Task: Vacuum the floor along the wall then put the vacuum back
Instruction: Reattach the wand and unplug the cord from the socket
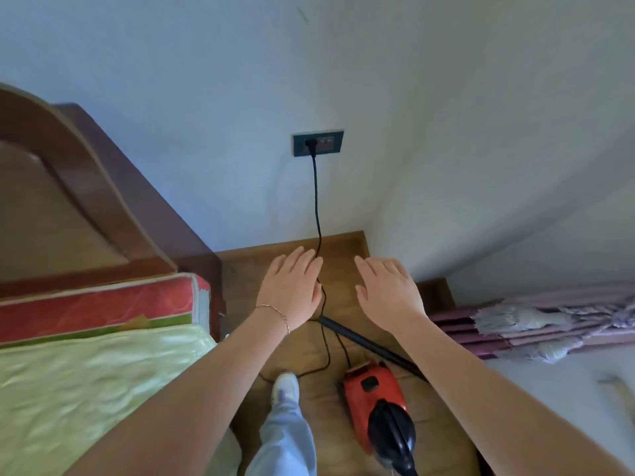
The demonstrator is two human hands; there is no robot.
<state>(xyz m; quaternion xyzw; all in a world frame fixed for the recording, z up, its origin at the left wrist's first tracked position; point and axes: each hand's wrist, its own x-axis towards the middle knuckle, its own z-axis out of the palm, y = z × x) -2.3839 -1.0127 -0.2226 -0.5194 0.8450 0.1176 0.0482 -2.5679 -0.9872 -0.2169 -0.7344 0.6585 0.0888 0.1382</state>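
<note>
A red and black handheld vacuum (376, 405) lies on the wooden floor (247, 269) near the bottom centre, untouched by either hand. Its black tube (360, 340) runs up and left from behind my right forearm. The black cord (316, 197) hangs from a plug in the dark wall socket (318, 143) and loops across the floor towards the vacuum. My left hand (292, 290) and my right hand (388, 290) are stretched out side by side above the floor, palms down, fingers spread, holding nothing. The cord passes just behind my left hand.
A bed with a wooden headboard (68, 187) and a yellow-green cover (86, 389) fills the left. White walls (446, 132) meet in a corner ahead. Pink rolled fabric and a grey mop head (522, 321) lie at the right. My foot in a white shoe (285, 386) stands on the floor.
</note>
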